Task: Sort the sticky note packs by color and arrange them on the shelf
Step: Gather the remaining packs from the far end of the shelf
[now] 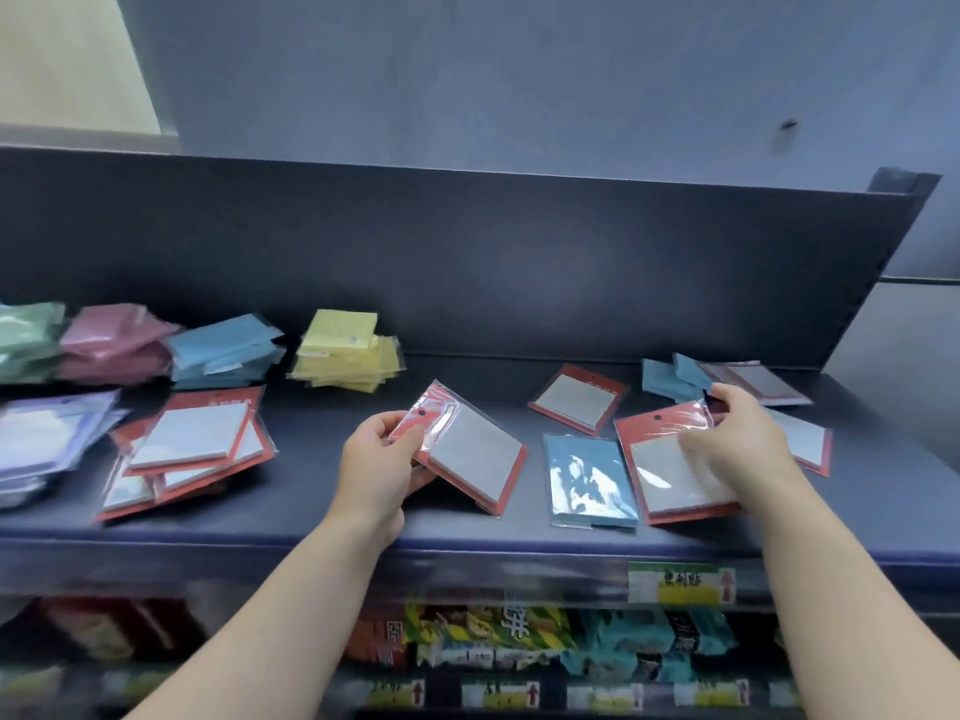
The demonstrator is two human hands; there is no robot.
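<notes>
Approx. half done: green pile, pink pile, blue pile, yellow pile and red-backed stack sit at the left of the shelf. L hand pinches a red-backed pack. R hand, fingers spread, rests on another red-backed pack. Dark-blue pack and loose blue packs are still unsorted on the right.

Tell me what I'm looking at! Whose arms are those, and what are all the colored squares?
No machine here. The camera sits on a person's head, so you see their own two arms reaching out. The left hand holds a red pack of sticky notes, tilted up. The right hand rests on a second pack, also red, lying on the dark shelf. At the back left are a green pile, pink pile, blue pile and yellow pile.
</notes>
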